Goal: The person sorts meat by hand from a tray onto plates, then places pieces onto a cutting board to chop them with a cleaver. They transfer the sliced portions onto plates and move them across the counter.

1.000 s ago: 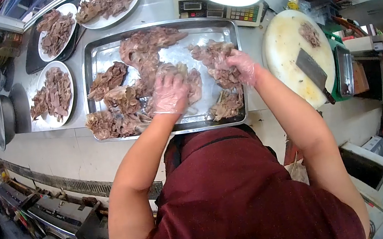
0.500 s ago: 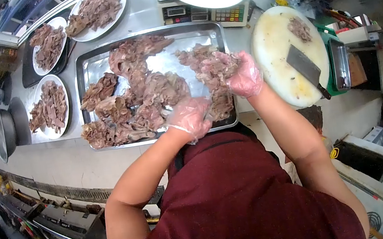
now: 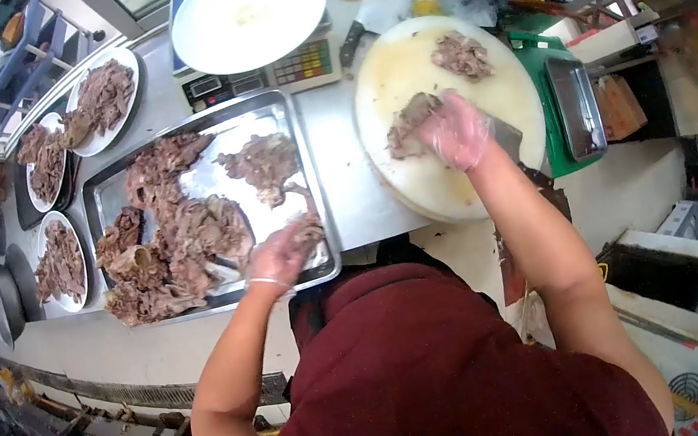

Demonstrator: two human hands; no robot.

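No legible writing on the scale [image 3: 270, 66]; keypad too small to read. Metal tray [image 3: 309, 165] on the table [image 3: 354, 190], loaded with brown cooked meat [image 3: 187, 234]. Left hand [image 3: 278, 257], in a clear glove, at the tray's near right corner; fingers curled, grip on meat uncertain. Right hand [image 3: 456, 132], gloved, closed around a brown ragged meat piece [image 3: 407, 122] on the round cutting board [image 3: 419, 198]. Smaller meat portion [image 3: 462, 56] at the board's far side.
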